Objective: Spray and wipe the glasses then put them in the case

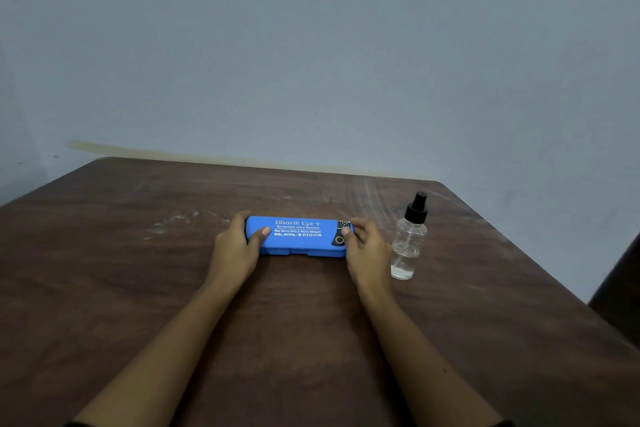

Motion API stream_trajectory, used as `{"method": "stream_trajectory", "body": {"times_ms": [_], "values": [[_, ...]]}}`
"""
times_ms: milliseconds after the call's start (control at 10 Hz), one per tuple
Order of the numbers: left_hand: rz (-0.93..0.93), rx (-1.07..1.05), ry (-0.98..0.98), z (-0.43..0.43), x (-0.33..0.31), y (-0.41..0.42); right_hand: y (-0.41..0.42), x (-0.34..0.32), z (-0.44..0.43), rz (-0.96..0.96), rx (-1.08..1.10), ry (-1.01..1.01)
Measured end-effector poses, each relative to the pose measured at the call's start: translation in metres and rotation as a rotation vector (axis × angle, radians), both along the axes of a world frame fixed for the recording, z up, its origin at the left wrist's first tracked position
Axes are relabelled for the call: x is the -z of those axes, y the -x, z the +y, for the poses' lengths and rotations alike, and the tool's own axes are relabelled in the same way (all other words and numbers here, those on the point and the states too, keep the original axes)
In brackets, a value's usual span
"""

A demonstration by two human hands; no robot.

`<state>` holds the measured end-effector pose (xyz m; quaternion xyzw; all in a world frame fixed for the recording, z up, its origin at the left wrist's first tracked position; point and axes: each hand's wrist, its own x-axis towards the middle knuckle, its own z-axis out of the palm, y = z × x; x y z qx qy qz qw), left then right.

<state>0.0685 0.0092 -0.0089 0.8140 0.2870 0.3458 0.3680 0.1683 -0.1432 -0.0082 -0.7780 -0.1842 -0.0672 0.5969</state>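
A blue glasses case (298,243) with white printed lettering lies closed on the brown wooden table (138,270), in the middle. My left hand (239,246) grips its left end, thumb on the lid and fingers curled behind. My right hand (365,246) grips the right end the same way, thumb on the lid near a dark patch. A clear spray bottle (408,243) with a black pump top stands upright just right of my right hand. No glasses or cloth are in view.
A pale blue-grey wall (311,62) runs behind the table's far edge. A dark object (620,281) shows at the right edge beyond the table's corner. The tabletop carries faint white scuff marks.
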Motion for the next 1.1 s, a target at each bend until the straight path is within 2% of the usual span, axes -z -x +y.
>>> {"method": "stream_trajectory", "body": {"times_ms": [300,600,800,900,1000,1100], "values": [[0.01,0.028,0.004,-0.015,0.001,0.014,0.021,-0.005,-0.021,0.024,0.009,-0.02],[0.006,0.043,0.014,-0.023,0.003,0.022,0.027,-0.007,-0.03,0.07,-0.024,0.016],[0.047,0.041,-0.006,-0.032,-0.001,0.026,0.03,-0.007,-0.03,0.034,-0.036,0.086],[0.029,0.036,-0.043,-0.036,0.0,0.03,0.031,-0.004,-0.029,-0.04,-0.003,0.149],[0.046,0.008,-0.229,-0.036,0.002,0.035,0.044,-0.008,-0.03,-0.276,0.065,0.316],[0.063,-0.041,-0.407,-0.04,0.005,0.037,0.057,-0.009,-0.03,-0.422,0.051,0.373]]}}
